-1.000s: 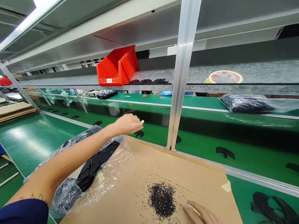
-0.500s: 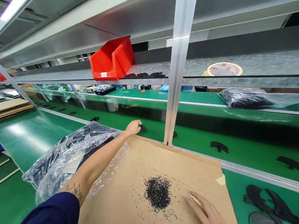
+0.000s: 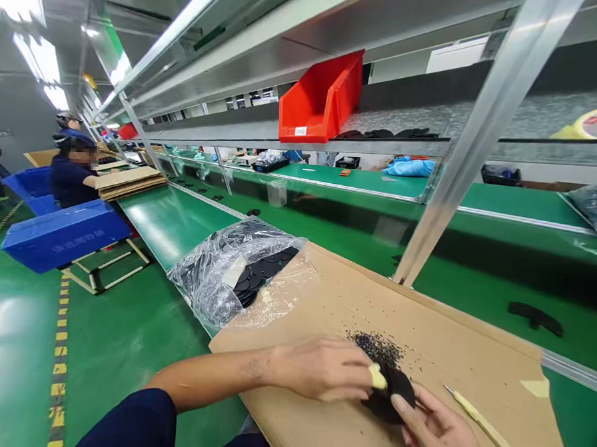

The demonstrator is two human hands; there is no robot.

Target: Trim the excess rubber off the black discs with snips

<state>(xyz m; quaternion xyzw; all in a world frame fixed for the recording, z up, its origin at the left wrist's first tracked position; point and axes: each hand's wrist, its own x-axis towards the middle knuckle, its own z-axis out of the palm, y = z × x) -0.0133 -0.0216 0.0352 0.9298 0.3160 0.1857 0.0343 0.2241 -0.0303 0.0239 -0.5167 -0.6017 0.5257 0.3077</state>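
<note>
A flat, rounded black plastic part (image 3: pixel 402 388) is held between my two hands above the cardboard sheet (image 3: pixel 462 349). My left hand (image 3: pixel 315 371) reaches in from the left, fingers curled at the part's edge, with a pale yellow cover on one fingertip. On the other side, my right hand (image 3: pixel 441 424) pinches it, thumb on top. Just beyond lies a pile of small black shavings (image 3: pixel 378 348). A thin tool with a pale yellow handle and metal tip (image 3: pixel 488 425) rests on the cardboard, right of my right hand.
A clear plastic bag (image 3: pixel 203 275) of black discs lies left on the bench. Behind the cardboard rises a metal post (image 3: pixel 461 172); an arched black part (image 3: pixel 535 317) lies on the green belt. A red bin (image 3: pixel 314 111) sits on the shelf. Co-workers (image 3: pixel 74 168) are beyond blue crates (image 3: pixel 68 233).
My left hand has come back from the belt to the cardboard, now at a black part. My right hand has let go of the yellow-handled tool and grips the part. The view has swung left.
</note>
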